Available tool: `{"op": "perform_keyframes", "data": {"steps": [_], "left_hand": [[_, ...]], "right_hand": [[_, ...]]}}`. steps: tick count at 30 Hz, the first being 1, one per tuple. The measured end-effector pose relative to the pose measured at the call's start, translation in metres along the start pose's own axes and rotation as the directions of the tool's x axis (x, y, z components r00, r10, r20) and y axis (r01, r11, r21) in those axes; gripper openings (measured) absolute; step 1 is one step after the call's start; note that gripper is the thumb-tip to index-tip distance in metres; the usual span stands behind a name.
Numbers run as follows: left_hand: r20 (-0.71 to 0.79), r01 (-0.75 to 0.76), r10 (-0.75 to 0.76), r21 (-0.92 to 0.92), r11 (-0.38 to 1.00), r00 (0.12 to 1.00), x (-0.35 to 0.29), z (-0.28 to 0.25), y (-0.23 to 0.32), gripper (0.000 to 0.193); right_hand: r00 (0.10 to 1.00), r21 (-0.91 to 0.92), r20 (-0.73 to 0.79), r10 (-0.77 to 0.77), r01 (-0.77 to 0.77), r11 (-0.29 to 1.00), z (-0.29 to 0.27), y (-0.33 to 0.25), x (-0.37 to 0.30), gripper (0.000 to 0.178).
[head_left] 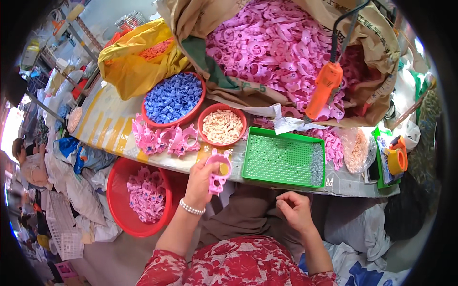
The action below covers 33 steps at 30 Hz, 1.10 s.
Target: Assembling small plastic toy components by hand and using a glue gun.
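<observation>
My left hand (pixel 198 183), with a beaded bracelet at the wrist, grips a pink plastic part (pixel 218 178) with round openings, held upright in front of the table's near edge. My right hand (pixel 295 209) hovers below the front of a green tray (pixel 248 167), thumb and fingers pinched together; whatever lies between them is too small or hidden to tell. Small grey metal pieces, which look like screws, lie in the tray, massed at its right end. Left of the tray stand a red bowl of small cream pieces (pixel 222 127) and a larger red bowl of blue pieces (pixel 172 97).
A large paper sack (pixel 381 62) of pink parts lies at the back, with an orange electric screwdriver (pixel 324 88) hanging before it. A yellow bag (pixel 129 71) stands back left. More pink parts (pixel 164 139) sit on the table; a red basket (pixel 119 200) holds others below left.
</observation>
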<state>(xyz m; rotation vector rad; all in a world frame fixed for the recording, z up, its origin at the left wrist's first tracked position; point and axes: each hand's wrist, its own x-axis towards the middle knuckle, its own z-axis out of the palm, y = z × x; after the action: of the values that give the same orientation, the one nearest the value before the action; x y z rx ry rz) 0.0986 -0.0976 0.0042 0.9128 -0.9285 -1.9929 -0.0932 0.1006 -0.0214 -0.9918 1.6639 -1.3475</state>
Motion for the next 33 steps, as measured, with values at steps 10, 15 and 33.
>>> {"op": "perform_keyframes", "data": {"steps": [10, 15, 33], "left_hand": [[0.488, 0.465, -0.156, -0.615, 0.637, 0.859, -0.031, -0.034, -0.028, 0.058], [0.472, 0.419, -0.093, -0.653, 0.631, 0.876, -0.030, -0.036, -0.020, 0.062], [0.341, 0.263, -0.024, -0.675, 0.690, 0.940, -0.020, -0.045, -0.025, 0.059]], "right_hand": [[0.954, -0.232, 0.191, -0.229, 0.270, 0.934, 0.031, -0.068, 0.065, 0.008], [0.909, -0.343, 0.262, -0.324, 0.401, 0.849, 0.049, -0.094, 0.093, 0.009], [0.715, -0.592, 0.330, -0.617, 0.665, 0.455, 0.143, -0.118, 0.243, 0.016]]}}
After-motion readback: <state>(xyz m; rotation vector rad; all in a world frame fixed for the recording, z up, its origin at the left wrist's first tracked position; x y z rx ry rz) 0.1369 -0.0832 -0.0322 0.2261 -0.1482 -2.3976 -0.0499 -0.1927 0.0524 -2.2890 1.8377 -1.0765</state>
